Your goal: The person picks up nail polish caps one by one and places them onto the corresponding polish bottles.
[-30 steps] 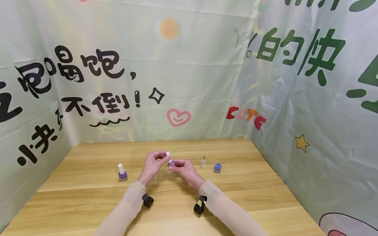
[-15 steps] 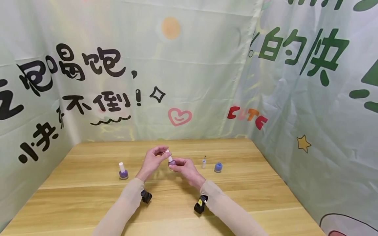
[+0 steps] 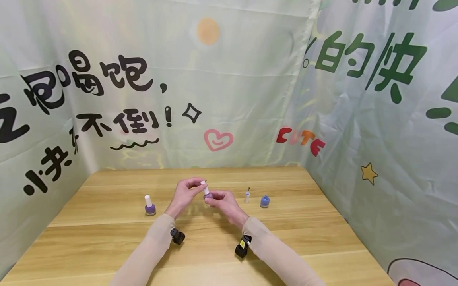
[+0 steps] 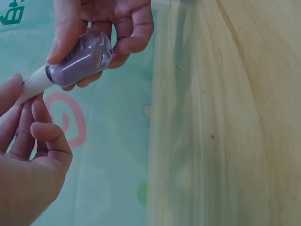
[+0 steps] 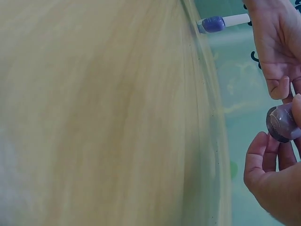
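Note:
Both hands hold one nail polish bottle [image 4: 77,63] above the table, its glass a muted purple and its tall white cap [image 4: 36,84] tilted up to the left. My left hand [image 3: 185,194] pinches that cap between thumb and fingers. With thumb and fingertips, my right hand [image 3: 225,204] grips the glass body from the other side. The cap sits against the bottle's neck, a dark ring showing at the joint in the left wrist view. In the right wrist view the bottle's base [image 5: 277,125] faces the camera and the cap is hidden.
A darker purple nail polish bottle [image 3: 150,208] with a white cap stands at left on the wooden table [image 3: 107,238]. At right are an uncapped blue bottle [image 3: 264,201] and its white cap [image 3: 247,197], brush upward. Printed curtains [image 3: 243,99] enclose the back and sides.
My left hand's fingers have shifted slightly on the white cap, loosening and closing again. My right hand keeps its grip on the bottle. The head view has tilted a little.

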### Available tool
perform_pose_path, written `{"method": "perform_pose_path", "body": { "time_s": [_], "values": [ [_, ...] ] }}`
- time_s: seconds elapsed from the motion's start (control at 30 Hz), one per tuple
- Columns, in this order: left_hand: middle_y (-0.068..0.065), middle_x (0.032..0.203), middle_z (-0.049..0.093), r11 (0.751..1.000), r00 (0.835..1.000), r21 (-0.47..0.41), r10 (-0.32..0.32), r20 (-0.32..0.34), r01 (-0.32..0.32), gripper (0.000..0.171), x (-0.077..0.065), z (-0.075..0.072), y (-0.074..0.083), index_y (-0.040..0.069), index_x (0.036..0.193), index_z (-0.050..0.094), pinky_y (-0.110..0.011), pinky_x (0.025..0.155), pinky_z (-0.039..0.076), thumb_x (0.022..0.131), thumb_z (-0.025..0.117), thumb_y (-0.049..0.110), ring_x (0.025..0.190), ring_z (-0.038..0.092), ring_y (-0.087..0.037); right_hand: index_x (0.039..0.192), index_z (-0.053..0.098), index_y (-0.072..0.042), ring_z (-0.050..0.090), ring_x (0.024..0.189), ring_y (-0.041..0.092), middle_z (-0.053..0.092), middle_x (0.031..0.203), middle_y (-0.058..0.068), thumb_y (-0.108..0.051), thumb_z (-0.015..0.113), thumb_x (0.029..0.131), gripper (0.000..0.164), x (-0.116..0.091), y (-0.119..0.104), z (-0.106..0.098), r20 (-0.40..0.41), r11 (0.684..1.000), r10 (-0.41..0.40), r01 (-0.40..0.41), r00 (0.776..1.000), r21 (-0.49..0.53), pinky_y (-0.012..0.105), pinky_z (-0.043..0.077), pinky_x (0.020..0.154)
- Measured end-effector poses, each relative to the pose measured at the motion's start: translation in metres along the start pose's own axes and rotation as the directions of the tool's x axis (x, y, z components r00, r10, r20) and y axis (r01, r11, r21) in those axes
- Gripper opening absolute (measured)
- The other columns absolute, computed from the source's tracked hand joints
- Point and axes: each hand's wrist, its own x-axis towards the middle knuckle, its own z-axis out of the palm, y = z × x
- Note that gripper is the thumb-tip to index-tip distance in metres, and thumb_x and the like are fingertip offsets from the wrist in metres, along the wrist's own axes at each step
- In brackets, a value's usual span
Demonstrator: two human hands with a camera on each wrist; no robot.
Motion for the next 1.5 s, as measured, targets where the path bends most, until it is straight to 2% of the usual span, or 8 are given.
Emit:
{"method": "perform_pose_path", "body": {
  "time_s": [0.17,0.33,0.43,0.53,0.8,0.97,1.27,1.5],
  "values": [
    [-0.013,0.112,0.071,1.000,1.000,-0.017,0.009,0.001,-0.009,0.038,-0.0016,0.0001,0.0004,0.009,0.121,0.067,-0.025,0.080,0.050,0.086,0.076,0.019,0.096,0.061,-0.014,0.119,0.067,0.003,0.067,0.086,0.008,0.074,0.106,0.009,-0.010,0.074,0.086,0.036,0.0007,0.0015,0.0001,-0.007,1.000,-0.002,0.002,1.000,0.004,0.039,0.055,0.089],
    [-0.001,0.094,0.070,0.999,0.997,-0.035,0.037,-0.067,-0.039,0.035,-0.0010,0.0036,-0.0015,0.004,0.111,0.067,-0.024,0.079,0.049,0.082,0.081,0.018,0.088,0.061,-0.013,0.118,0.068,0.002,0.067,0.085,0.007,0.074,0.103,0.006,-0.010,0.075,0.086,0.035,-0.0003,0.0006,0.0012,-0.014,1.000,0.013,-0.013,1.000,0.016,0.044,0.054,0.092],
    [0.004,0.086,0.069,0.998,0.996,-0.040,0.038,-0.076,-0.042,0.029,-0.0013,0.0045,-0.0002,0.002,0.104,0.069,-0.026,0.080,0.048,0.081,0.081,0.015,0.087,0.061,-0.014,0.119,0.067,0.004,0.066,0.084,0.007,0.075,0.102,0.006,-0.010,0.075,0.086,0.036,-0.0009,-0.0003,0.0017,-0.013,1.000,0.015,-0.015,1.000,0.019,0.046,0.053,0.093],
    [0.003,0.087,0.070,0.999,0.997,-0.046,0.018,-0.069,-0.021,0.027,-0.0017,0.0037,0.0017,0.004,0.105,0.071,-0.026,0.078,0.049,0.082,0.080,0.015,0.088,0.062,-0.014,0.120,0.066,0.005,0.067,0.083,0.007,0.075,0.101,0.004,-0.009,0.075,0.086,0.038,-0.0009,-0.0008,0.0018,-0.014,0.999,0.020,-0.020,1.000,0.027,0.046,0.053,0.092],
    [-0.007,0.103,0.075,0.998,1.000,-0.056,-0.015,-0.025,0.013,0.036,-0.0009,0.0005,-0.0005,0.008,0.118,0.069,-0.025,0.077,0.051,0.085,0.078,0.018,0.096,0.063,-0.013,0.117,0.069,0.002,0.067,0.082,0.007,0.074,0.102,0.005,-0.010,0.075,0.086,0.034,0.0001,-0.0002,0.0009,-0.026,0.999,0.022,-0.021,0.999,0.024,0.043,0.054,0.090],
    [-0.002,0.096,0.071,0.999,0.999,-0.049,-0.022,-0.046,0.020,0.036,-0.0012,0.0026,-0.0014,0.006,0.114,0.070,-0.025,0.078,0.050,0.082,0.081,0.019,0.093,0.061,-0.013,0.117,0.069,0.001,0.066,0.081,0.007,0.074,0.100,0.003,-0.012,0.075,0.087,0.034,0.0003,-0.0003,0.0008,-0.031,0.999,0.028,-0.028,0.999,0.018,0.038,0.055,0.085],
    [0.000,0.088,0.067,0.998,0.995,-0.051,-0.029,-0.097,0.024,0.027,-0.0014,0.0044,0.0012,0.001,0.105,0.070,-0.028,0.082,0.047,0.082,0.080,0.011,0.086,0.060,-0.013,0.119,0.067,0.003,0.065,0.079,0.005,0.074,0.095,-0.002,-0.012,0.075,0.086,0.037,-0.0012,-0.0006,0.0034,-0.016,0.999,0.025,-0.025,1.000,0.024,0.029,0.053,0.079],
    [0.000,0.087,0.069,0.998,0.995,-0.055,-0.001,-0.096,-0.004,0.028,-0.0032,0.0031,0.0000,0.004,0.106,0.073,-0.024,0.074,0.049,0.084,0.079,0.020,0.084,0.061,-0.012,0.120,0.066,0.004,0.065,0.080,0.006,0.074,0.096,-0.002,-0.011,0.073,0.088,0.037,0.0005,0.0018,0.0050,-0.011,0.999,0.016,-0.016,1.000,0.030,0.033,0.054,0.082]
  ]
}}
